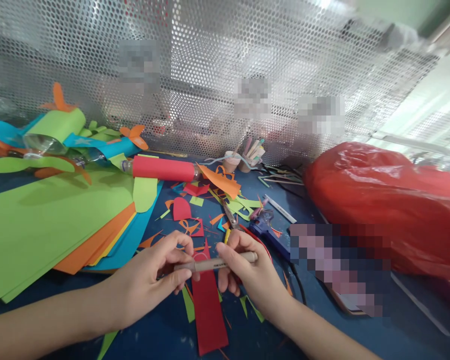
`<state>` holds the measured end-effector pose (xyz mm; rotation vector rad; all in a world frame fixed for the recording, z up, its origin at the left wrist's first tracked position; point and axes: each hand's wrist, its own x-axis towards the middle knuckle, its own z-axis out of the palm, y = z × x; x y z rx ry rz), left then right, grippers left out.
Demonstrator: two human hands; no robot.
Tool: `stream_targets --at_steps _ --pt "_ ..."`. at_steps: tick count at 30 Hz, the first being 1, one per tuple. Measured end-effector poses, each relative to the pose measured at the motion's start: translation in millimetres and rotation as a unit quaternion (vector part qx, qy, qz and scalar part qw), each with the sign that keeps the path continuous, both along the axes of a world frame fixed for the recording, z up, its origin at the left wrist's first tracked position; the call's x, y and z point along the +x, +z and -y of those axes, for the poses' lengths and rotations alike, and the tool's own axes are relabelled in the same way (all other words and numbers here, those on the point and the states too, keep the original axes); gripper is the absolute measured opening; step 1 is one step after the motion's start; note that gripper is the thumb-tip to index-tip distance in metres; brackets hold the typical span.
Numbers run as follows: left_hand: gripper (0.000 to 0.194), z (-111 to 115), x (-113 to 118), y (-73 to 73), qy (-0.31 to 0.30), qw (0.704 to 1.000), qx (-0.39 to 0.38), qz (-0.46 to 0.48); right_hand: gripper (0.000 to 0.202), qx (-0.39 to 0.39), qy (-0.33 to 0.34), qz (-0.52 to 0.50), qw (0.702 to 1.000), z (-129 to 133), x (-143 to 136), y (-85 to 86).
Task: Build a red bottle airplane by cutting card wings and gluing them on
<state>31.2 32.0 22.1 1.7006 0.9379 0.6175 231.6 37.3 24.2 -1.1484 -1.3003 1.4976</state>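
Between both hands a beige marker pen (pixel 210 264) is held level above the table. My left hand (pixel 146 280) pinches its left end, around the cap. My right hand (pixel 249 270) grips the barrel nearer the right end, thumb on top. Directly beneath the pen lies a strip of red paper (pixel 209 315), partly covered by the fingers. Just beyond the hands, scissors (pixel 230 217) lie among paper scraps, their handles partly hidden. A dark blue glue gun (pixel 270 235) rests to the right of them.
Stacked coloured paper (pixel 60 225) covers the left side. Behind it are bottles wrapped in paper, one with a red wrap (pixel 163 168). Cups of markers (pixel 252 155) stand by the perforated metal screen (pixel 210 60). A red plastic bag (pixel 378 200) bulges at the right, near a blurred phone-like object (pixel 350 302).
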Motion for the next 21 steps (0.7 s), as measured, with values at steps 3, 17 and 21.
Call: stream_targets --at_steps 3,17,21 --pt "0.003 0.7 -0.8 1.6 0.010 0.998 0.042 -0.039 0.037 -0.005 0.002 0.001 1.000 0.8 -2.6 0.3" --pt "0.020 -18.3 -2.1 -16.0 0.126 0.973 0.164 -0.103 0.020 0.232 -0.087 0.306 0.919 -26.4 22.7 2.9" --pt "0.021 -8.5 0.4 -17.1 0.030 0.922 0.331 -0.198 0.041 0.300 -0.008 0.461 0.835 -35.8 28.1 -6.7"
